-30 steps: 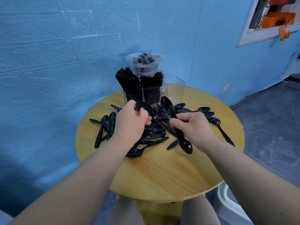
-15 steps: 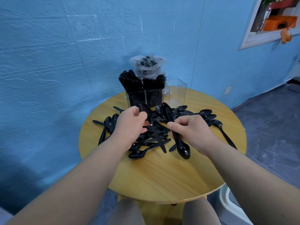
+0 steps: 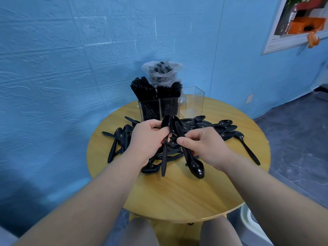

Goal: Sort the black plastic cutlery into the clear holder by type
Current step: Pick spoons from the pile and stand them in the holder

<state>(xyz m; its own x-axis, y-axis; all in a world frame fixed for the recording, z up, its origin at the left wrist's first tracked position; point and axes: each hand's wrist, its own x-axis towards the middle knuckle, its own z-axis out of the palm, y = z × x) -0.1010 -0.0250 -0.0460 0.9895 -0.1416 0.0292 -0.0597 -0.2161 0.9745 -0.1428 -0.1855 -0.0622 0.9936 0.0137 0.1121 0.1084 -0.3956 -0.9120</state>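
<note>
A heap of black plastic spoons [image 3: 218,129] lies across the middle of the round wooden table [image 3: 179,196]. My left hand [image 3: 147,139] pinches one black spoon [image 3: 164,157] near its bowl, handle hanging down over the heap. My right hand [image 3: 204,146] grips a few spoons [image 3: 194,166] together, one bowl pointing down toward me and other bowls sticking up between my hands. Behind stands the clear holder [image 3: 194,103]: its left compartment is packed with knives [image 3: 143,89], the middle with forks [image 3: 169,93], and the right compartment shows nothing inside.
A clear plastic bag of more black cutlery [image 3: 162,71] sits behind the holder against the blue wall. A single spoon [image 3: 246,148] lies near the table's right edge. A white chair edge [image 3: 248,221] shows at lower right, my knees below the table.
Both hands have lifted off the heap and drawn closer together. The left hand's spoon now hangs almost straight down, raised from the pile. The view has shifted slightly.
</note>
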